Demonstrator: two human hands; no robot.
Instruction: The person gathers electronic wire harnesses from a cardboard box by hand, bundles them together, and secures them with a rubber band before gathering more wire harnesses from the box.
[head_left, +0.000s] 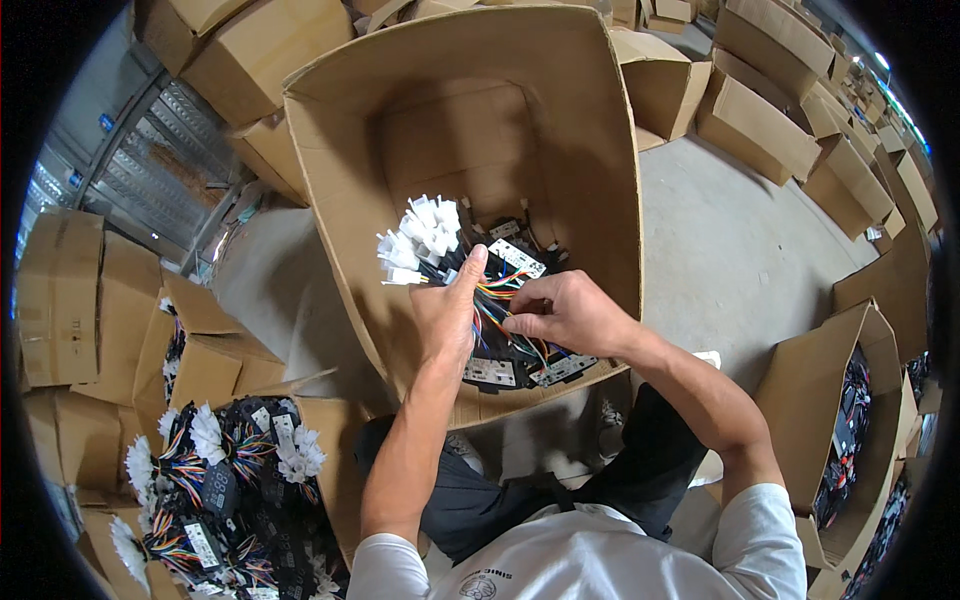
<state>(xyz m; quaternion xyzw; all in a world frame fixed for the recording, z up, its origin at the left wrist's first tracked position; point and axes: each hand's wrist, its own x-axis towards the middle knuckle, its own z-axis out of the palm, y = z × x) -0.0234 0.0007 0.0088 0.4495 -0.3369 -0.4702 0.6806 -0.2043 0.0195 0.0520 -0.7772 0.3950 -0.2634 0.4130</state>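
My left hand (446,312) is wrapped round a bundle of wire leads, its thumb pointing up and away from me. White plastic connectors (428,230) fan out in a cluster beyond that hand. To its right, coloured wires (497,292) run toward black modules with small white circuit boards (516,259). My right hand (572,312) has thumb and forefinger pinched at these wires; its other fingers are curled. Both hands are over the near part of a large open cardboard box (345,190). More circuit boards (490,373) lie at the box's near edge.
At lower left, an open carton (335,455) holds many wired black modules (215,490) with white connectors. Another filled carton (800,440) stands at right. Stacked cardboard boxes (265,65) rise at back left, and open cartons (755,125) line the back right. Grey floor (715,235) shows between them.
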